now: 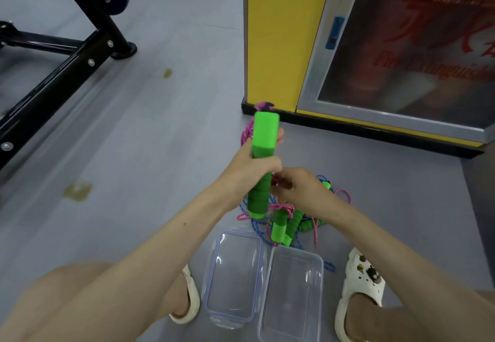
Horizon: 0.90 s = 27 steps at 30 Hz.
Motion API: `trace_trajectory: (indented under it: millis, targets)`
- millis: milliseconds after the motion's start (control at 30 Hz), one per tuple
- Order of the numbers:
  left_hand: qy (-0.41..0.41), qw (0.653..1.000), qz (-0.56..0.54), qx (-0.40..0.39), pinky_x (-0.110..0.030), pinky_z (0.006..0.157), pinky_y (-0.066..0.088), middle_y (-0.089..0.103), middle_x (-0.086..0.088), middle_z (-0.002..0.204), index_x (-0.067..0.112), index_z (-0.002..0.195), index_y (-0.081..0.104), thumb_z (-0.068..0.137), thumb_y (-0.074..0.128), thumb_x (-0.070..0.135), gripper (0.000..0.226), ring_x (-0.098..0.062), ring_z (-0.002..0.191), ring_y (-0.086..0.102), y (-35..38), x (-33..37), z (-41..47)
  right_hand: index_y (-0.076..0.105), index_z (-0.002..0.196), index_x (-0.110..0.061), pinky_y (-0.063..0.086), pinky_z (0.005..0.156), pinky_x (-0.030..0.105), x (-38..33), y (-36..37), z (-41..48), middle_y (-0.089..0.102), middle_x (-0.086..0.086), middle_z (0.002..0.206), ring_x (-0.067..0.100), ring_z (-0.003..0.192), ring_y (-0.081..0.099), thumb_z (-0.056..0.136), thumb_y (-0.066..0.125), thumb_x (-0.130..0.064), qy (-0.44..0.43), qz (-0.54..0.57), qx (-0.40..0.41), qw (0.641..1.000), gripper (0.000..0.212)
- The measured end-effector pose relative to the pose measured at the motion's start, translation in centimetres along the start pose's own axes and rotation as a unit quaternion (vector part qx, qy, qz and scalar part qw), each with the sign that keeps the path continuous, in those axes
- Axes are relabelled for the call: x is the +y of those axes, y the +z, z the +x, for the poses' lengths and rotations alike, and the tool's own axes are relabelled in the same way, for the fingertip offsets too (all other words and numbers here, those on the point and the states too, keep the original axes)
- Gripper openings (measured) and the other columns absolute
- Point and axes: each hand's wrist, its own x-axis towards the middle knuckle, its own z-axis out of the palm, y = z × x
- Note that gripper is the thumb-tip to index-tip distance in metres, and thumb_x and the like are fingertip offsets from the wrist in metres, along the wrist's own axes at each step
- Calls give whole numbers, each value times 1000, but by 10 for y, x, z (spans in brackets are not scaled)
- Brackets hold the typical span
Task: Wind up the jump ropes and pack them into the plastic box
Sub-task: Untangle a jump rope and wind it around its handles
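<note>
Both arms reach forward, hands close together. The left hand [251, 166] grips a green handle [263, 138] round its middle, nearly upright, its thick end pointing away. The right hand [300, 186] pinches the pink rope [280, 181] beside it, beyond the plastic box [292, 301] on the floor.

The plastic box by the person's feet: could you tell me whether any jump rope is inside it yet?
No, the plastic box is empty; jump ropes lie tangled on the floor beyond it.

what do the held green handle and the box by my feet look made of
Green handle: matte ribbed lower grip looks like foam; the smoother brighter top looks like hard plastic. Plastic box: clear rigid plastic, probably; the floor shows through.
</note>
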Motion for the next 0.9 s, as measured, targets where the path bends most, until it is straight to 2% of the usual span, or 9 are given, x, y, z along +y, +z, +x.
trace_trajectory:
  millis: [100,267,367,433,533,667,733,833,900]
  targets:
    - [-2,975,216,40,-26,63,41,49,3,78,14,94,46,63,67,22,38,-12,71,47,4,-4,-1,57,73,-18,40,55,24,-3,-2,0,60,1,68,8,58,51,86,60,-15,17,-11,-8,1000,14]
    - [52,917,395,18,-15,49,30,48,2,76,12,91,43,76,71,12,32,-15,68,48,6,-14,0,55,80,-13,39,58,29,-2,-4,3,56,7,73,20,67,52,79,55,0,23,-60,-6,998,13]
    - [3,905,424,16,-24,55,41,53,0,75,9,94,51,75,69,12,26,-21,73,54,0,-13,7,67,80,-10,34,52,17,0,-8,3,56,-3,63,12,59,50,82,60,-7,0,-54,23,998,8]
    - [-43,907,420,-1,-26,56,45,57,-2,74,13,91,56,75,67,9,19,-18,67,55,-3,-7,9,72,85,-11,35,54,13,1,-11,3,61,-4,68,9,62,54,82,65,-14,-6,-50,27,998,8]
    - [-141,914,380,-33,-19,50,44,63,-6,65,9,74,60,73,64,5,6,-16,53,56,-8,1,9,72,93,-12,41,61,12,2,-10,2,68,-3,82,6,73,61,80,71,-18,-6,-59,21,998,14]
    - [-251,937,232,-77,-17,43,43,62,-9,53,0,71,58,79,59,1,8,-16,40,55,-12,0,9,70,88,-16,48,70,24,1,-16,-2,65,-5,81,10,80,62,79,72,-18,-9,-79,18,997,9]
    - [-289,934,179,-115,-19,45,43,56,-7,48,-1,76,60,81,55,3,8,-15,38,50,-12,-2,8,70,89,-16,49,75,30,1,-19,-2,66,-4,83,11,82,62,80,71,-17,-11,-100,18,995,9]
    - [-342,922,44,-177,-19,47,44,46,-6,41,-6,69,67,81,47,5,26,-14,34,41,-14,-4,9,69,93,-16,49,78,34,0,-19,-2,69,0,92,17,89,62,81,65,-12,-31,-139,48,989,13]
    - [-358,903,-58,-231,-21,54,47,43,-4,40,-9,71,69,72,52,11,27,-12,33,39,-16,-5,9,68,95,-14,48,79,36,2,-19,-2,69,1,97,20,93,60,83,63,-11,-45,-163,68,983,13]
